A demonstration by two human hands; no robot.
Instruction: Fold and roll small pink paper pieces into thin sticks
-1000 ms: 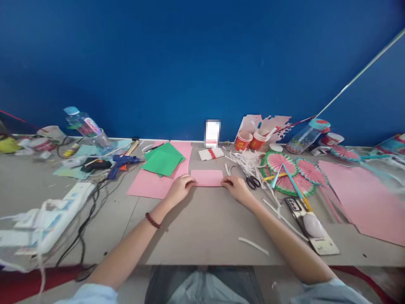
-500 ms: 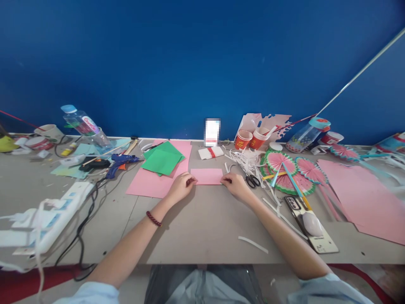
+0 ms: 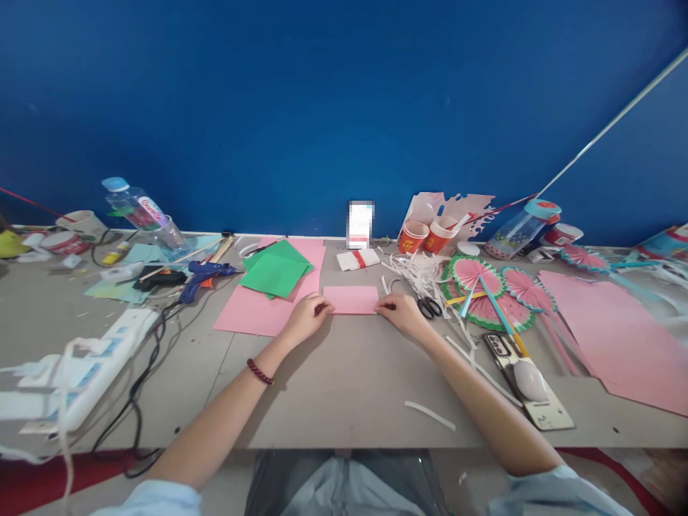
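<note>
A small folded piece of pink paper [image 3: 351, 299] lies on the grey table, its near edge towards me. My left hand [image 3: 312, 315] pinches its near left corner, fingers closed. At the near right corner my right hand [image 3: 400, 313] grips the same paper between thumb and fingers. Green paper squares [image 3: 278, 269] rest on a larger pink sheet [image 3: 241, 315] left of my left hand. Just right of my right hand are black-handled scissors [image 3: 429, 308], partly under white paper strips [image 3: 416, 272].
Watermelon-patterned paper fans [image 3: 497, 308] and a phone [image 3: 551, 412] with a mouse on it lie right. Red paper cups [image 3: 413, 235] stand behind. On the left are a blue glue gun [image 3: 207, 276], a bottle [image 3: 145, 215] and a power strip [image 3: 107, 365] with cables.
Almost nothing differs. Both hands keep hold of the pink paper's near corners, and the left forearm has shifted very slightly left.
</note>
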